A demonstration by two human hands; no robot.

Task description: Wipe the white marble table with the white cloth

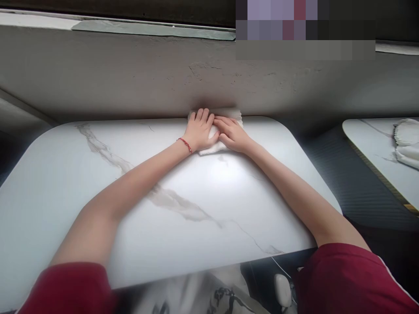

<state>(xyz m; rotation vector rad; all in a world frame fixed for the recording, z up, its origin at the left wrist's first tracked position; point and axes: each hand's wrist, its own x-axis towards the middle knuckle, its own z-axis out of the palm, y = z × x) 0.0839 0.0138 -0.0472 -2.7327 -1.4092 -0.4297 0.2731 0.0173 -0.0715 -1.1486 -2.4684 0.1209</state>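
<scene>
A white cloth (214, 147) lies folded on the marble-patterned table (183, 170), at its far edge by the wall. Flat on the cloth rests my left hand (201, 130), its fingers spread toward the wall and a red bracelet on the wrist. Beside it, my right hand (234, 133) presses on the cloth with fingers stretched out to the left. The thumbs of both hands nearly meet over the cloth. Parts of the cloth are hidden beneath the palms.
A grey wall (131, 78) runs along the table's far side, below a ledge (153, 29). On the right stands a second marbled table (369, 139) with a bunched white cloth (409, 141) on it. A white object (283, 290) shows below the near edge.
</scene>
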